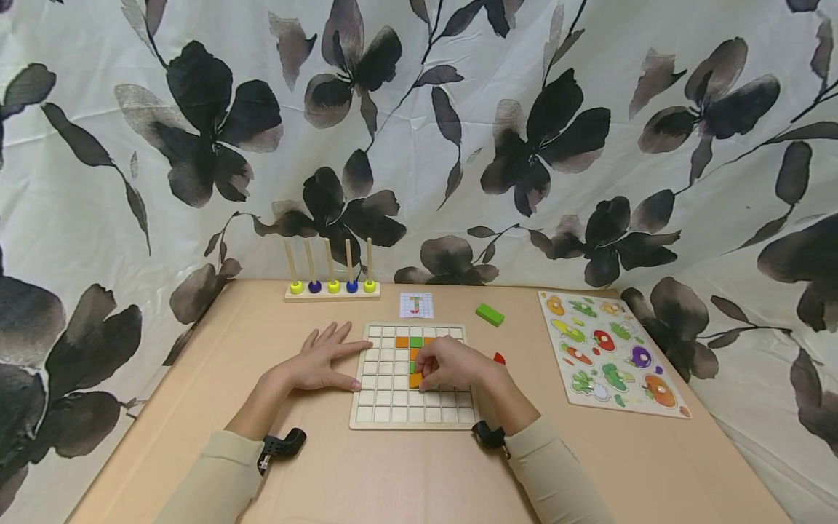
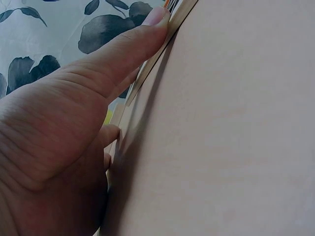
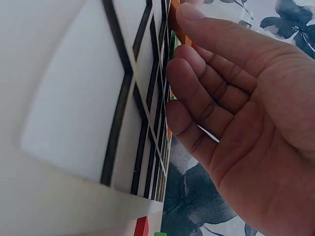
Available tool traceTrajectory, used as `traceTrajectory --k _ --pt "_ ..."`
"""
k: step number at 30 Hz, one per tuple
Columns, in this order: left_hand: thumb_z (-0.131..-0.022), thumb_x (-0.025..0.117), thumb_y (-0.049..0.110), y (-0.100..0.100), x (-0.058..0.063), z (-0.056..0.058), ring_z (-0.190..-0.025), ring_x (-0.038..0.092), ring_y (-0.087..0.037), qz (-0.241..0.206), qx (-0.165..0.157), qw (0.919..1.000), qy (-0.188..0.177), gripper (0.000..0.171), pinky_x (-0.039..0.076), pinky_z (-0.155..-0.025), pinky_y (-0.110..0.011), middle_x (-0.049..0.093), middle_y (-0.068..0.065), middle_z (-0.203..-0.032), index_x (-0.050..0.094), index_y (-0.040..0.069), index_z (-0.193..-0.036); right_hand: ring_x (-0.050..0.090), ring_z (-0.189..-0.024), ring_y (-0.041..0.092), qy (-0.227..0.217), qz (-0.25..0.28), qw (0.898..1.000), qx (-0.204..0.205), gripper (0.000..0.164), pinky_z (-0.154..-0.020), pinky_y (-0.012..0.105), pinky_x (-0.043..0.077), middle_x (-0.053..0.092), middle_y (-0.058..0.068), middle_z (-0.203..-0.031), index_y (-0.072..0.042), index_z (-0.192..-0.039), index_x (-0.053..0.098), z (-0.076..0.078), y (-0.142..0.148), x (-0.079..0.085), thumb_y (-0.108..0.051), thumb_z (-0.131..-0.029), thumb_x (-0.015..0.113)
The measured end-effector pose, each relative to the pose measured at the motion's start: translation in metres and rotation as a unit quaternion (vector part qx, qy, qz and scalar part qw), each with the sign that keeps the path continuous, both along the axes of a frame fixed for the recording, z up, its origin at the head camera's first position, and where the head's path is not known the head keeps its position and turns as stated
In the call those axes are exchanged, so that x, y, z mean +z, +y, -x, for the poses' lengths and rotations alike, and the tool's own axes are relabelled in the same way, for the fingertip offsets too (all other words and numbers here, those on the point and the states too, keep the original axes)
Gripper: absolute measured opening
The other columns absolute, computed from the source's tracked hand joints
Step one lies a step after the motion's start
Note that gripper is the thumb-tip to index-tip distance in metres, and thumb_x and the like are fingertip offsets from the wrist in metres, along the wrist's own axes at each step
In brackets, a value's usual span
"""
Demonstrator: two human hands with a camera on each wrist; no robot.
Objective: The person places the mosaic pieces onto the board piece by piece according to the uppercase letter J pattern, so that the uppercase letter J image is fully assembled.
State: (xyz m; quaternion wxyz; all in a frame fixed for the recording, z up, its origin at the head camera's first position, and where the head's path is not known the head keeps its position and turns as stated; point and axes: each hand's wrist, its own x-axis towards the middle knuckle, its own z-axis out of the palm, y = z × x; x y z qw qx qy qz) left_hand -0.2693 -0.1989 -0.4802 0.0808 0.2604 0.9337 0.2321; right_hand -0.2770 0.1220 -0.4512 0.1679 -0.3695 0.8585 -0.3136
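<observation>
A wooden grid board (image 1: 412, 415) with white squares lies on the table. Orange and green squares form a short row near its top and a column down from it. My left hand (image 1: 321, 362) is spread beside the board, its thumb and index fingertip resting on the left edge. Over the middle right of the grid, my right hand (image 1: 455, 362) pinches an orange square tile (image 1: 415, 380) low in the column. In the right wrist view the thumb presses on that orange tile (image 3: 179, 27), the other fingers curled close to the board. Part of the column is hidden behind the right hand.
A small pattern card (image 1: 416, 306) lies behind the board, with a green block (image 1: 489, 314) to its right. A red piece (image 1: 500, 358) shows past the right wrist. A peg stand with rings (image 1: 332, 295) stands back left; a vegetable picture board (image 1: 615, 353) lies right.
</observation>
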Motion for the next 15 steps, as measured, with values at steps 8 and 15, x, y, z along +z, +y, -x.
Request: traceTrajectory --k 8,15 --pt "-0.071 0.069 0.069 0.0007 0.0001 -0.0003 -0.145 -0.001 -0.044 0.003 0.000 1.0000 0.000 0.083 -0.005 -0.110 -0.065 0.010 -0.017 -0.160 0.042 0.039 -0.144 0.057 -0.066 0.010 -0.002 -0.013 1.000 -0.013 0.023 -0.061 0.023 0.050 0.062 -0.005 -0.072 -0.013 -0.090 0.069 -0.0020 -0.0020 -0.0013 -0.019 -0.074 0.084" --pt "-0.071 0.069 0.068 0.0013 0.0015 -0.0004 -0.145 -0.002 -0.044 0.002 0.000 1.0000 -0.002 0.082 -0.005 -0.109 -0.065 0.010 -0.017 -0.160 0.043 0.039 -0.144 0.057 -0.066 0.011 -0.007 -0.014 1.000 -0.018 0.023 -0.060 0.023 0.049 0.062 -0.004 -0.072 -0.013 -0.090 0.070 -0.0030 -0.0028 -0.0001 -0.017 -0.074 0.084"
